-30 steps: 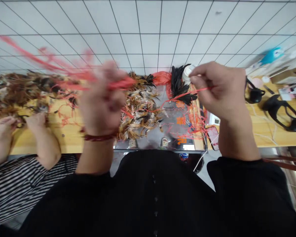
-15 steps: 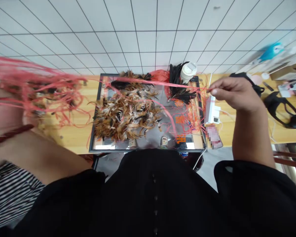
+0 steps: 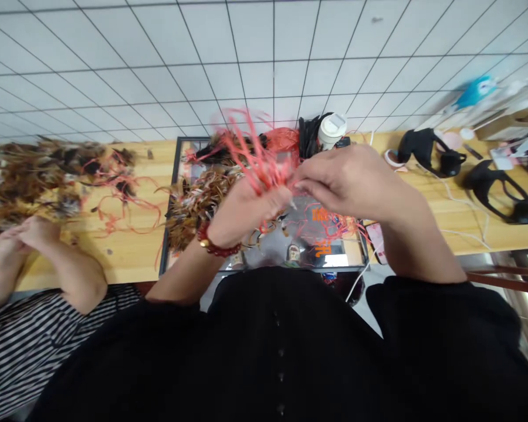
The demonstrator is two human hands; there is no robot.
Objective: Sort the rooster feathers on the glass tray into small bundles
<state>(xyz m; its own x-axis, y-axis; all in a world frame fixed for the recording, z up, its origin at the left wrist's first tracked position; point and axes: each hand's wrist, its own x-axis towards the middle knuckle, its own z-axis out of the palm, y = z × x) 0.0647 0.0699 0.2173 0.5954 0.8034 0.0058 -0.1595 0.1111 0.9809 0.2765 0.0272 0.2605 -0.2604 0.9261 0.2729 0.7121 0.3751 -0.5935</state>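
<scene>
A loose bundle of red plastic strips (image 3: 264,155) fans upward, blurred, out of my closed left hand (image 3: 255,211). Pinched close against that bundle is my right hand (image 3: 345,179); its fingertips are on the strips, partly hidden by the fingers. Below both hands lies a framed board (image 3: 268,240) with a shiny dark surface. Brown and white feathers (image 3: 193,211) are heaped on its left half, partly behind my left arm. Black feathers (image 3: 308,138) lie at its back edge, beside a red plastic bag (image 3: 284,140).
A white lidded cup (image 3: 333,129) stands behind my right hand. Black strap-like devices (image 3: 506,193), a phone (image 3: 377,241) and cables lie to the right. At the left, a co-worker's clasped hands (image 3: 30,234) rest beside more feathers (image 3: 39,170) and loose red strips (image 3: 127,205).
My left hand has come in from the far left with the bundle, and my right hand has moved left to meet it. The strip stretched between them is no longer taut across the board.
</scene>
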